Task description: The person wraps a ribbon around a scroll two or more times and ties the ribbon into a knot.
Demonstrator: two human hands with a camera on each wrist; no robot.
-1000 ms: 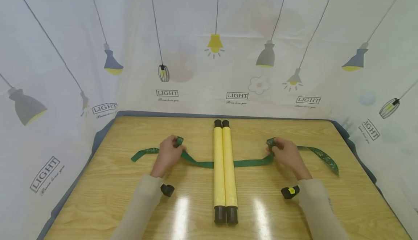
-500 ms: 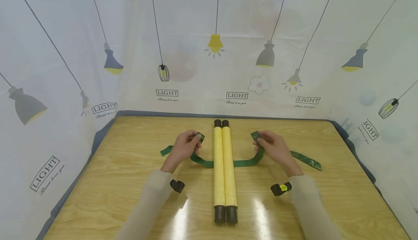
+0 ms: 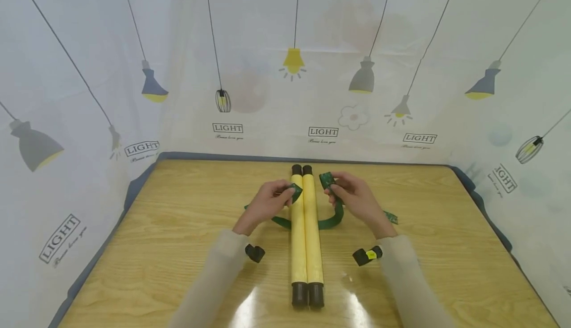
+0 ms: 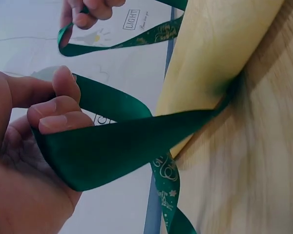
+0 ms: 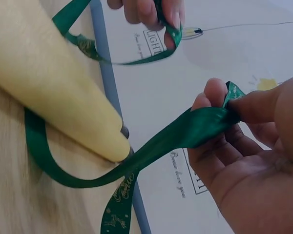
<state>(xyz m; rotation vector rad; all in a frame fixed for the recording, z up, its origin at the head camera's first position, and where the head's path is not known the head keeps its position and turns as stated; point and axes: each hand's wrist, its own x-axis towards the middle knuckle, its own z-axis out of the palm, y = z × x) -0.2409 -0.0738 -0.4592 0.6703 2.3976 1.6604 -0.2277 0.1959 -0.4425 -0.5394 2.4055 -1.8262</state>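
Two yellow rods [image 3: 307, 239] with dark brown end caps lie side by side on the wooden table. A green ribbon [image 3: 331, 223] passes beneath them and comes up on both sides. My left hand [image 3: 266, 200] pinches the ribbon's left part, its fingertips over the left rod in the head view. My right hand [image 3: 357, 200] pinches the right part between thumb and fingers, just right of the rods. In the left wrist view the ribbon [image 4: 112, 151] loops broadly across the fingers. Gold print shows on one face of the ribbon [image 5: 119, 207] in the right wrist view.
The wooden table [image 3: 178, 248] spreads out around the rods, with a dark blue edging along its back and sides. A white curtain [image 3: 267, 115] printed with lamps and lettering hangs behind it. Each wrist carries a small black camera [image 3: 255, 253].
Both hands have moved inward toward the rods, raising the ribbon. Its loose ends have been drawn in from left and right. The rods have not moved.
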